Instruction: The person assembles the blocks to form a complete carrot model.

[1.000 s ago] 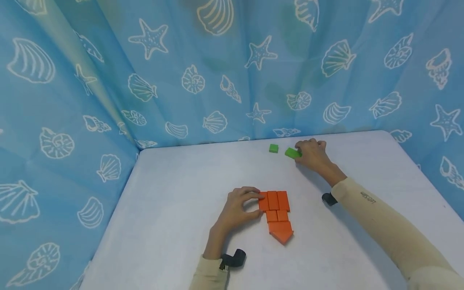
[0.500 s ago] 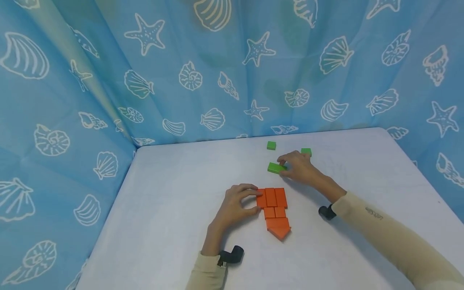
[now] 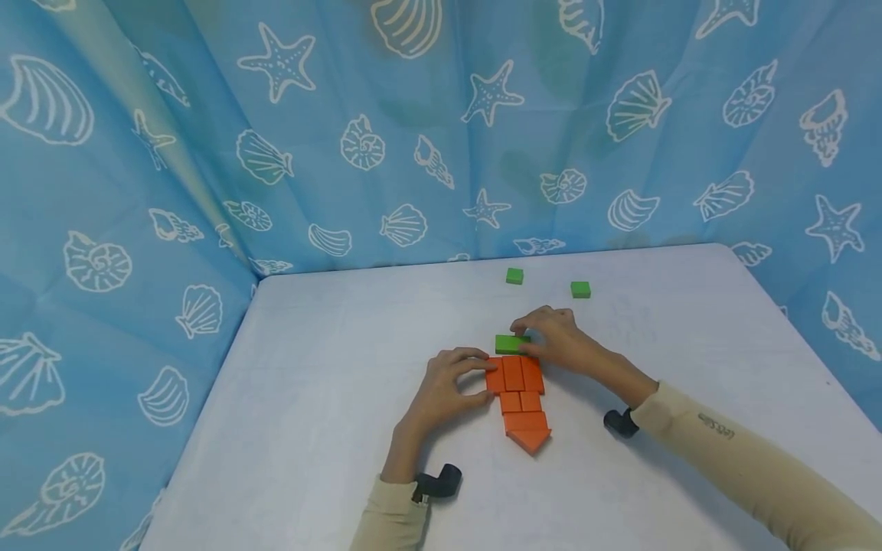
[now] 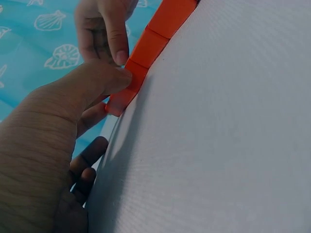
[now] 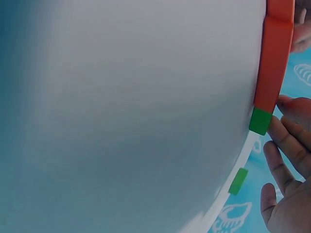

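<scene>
On the white table, several orange wooden blocks lie flat together, ending in an orange triangle (image 3: 529,441) at the near end. My left hand (image 3: 441,392) holds the leftmost orange block (image 3: 493,380) between thumb and fingers; in the left wrist view the thumb presses the orange row (image 4: 138,75) from the side. At the row's far side, my right hand (image 3: 563,340) pinches a rectangular green block (image 3: 508,344), its right end covered by fingers. From the right wrist view, that green block's end sits right against an orange block (image 5: 273,68).
Two small green blocks, one at the back edge (image 3: 514,276) and another farther right (image 3: 581,290), lie on the white table (image 3: 331,367). A blue shell-print curtain (image 3: 413,115) hangs behind and to the left. Each wrist wears a small black camera (image 3: 439,482).
My right hand has drawn the green block from the back of the table toward me and left, up to the orange blocks. My left hand keeps its place at the leftmost orange block.
</scene>
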{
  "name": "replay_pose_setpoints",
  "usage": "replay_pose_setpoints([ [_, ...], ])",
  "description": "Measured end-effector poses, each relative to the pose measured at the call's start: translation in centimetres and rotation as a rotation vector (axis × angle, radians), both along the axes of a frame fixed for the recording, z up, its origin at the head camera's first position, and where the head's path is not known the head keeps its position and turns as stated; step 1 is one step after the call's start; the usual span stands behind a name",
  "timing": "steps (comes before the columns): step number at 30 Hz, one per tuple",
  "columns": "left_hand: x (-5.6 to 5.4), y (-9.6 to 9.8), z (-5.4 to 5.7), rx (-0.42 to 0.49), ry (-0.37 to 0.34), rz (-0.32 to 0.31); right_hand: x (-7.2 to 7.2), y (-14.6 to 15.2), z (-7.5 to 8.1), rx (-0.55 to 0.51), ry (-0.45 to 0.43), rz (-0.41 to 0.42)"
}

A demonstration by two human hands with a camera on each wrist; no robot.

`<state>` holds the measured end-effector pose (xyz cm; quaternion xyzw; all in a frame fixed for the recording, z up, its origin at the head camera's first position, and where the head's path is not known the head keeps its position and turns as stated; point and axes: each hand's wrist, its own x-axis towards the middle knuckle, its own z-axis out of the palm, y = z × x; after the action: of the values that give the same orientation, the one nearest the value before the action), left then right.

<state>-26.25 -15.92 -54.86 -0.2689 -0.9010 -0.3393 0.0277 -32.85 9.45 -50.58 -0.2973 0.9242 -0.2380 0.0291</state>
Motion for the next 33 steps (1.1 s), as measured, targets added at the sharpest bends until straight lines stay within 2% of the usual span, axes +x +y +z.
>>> replay_pose_setpoints([
  [5, 0.1, -0.1, 0.0, 0.008, -0.007, 0.001, 0.3, -0.2, 0.1, 0.004, 0.012, 0.043],
  [10, 0.1, -0.2, 0.1, -0.005, -0.011, 0.010, -0.8, -0.2, 0.7, -0.009, -0.005, 0.040],
  [13, 0.1, -0.2, 0.1, -0.015, -0.004, 0.013, -2.3, -0.2, 1.3, -0.009, 0.008, -0.003],
  [17, -0.1, 0.0, -0.3, -0.005, -0.002, 0.005, -5.2, -0.1, 1.8, 0.018, 0.043, -0.082],
  [23, -0.1, 0.2, -0.9, 0.005, 0.037, -0.012, -9.5, 0.1, 1.1, 0.016, 0.055, -0.182],
  [28, 0.1, 0.0, -0.6, 0.011, 0.054, -0.008, -11.6, -0.4, 0.7, 0.027, -0.008, -0.225],
  [33, -0.1, -0.3, -0.5, 0.003, 0.037, -0.008, -12.7, -0.7, 0.1, 0.046, -0.013, -0.212],
])
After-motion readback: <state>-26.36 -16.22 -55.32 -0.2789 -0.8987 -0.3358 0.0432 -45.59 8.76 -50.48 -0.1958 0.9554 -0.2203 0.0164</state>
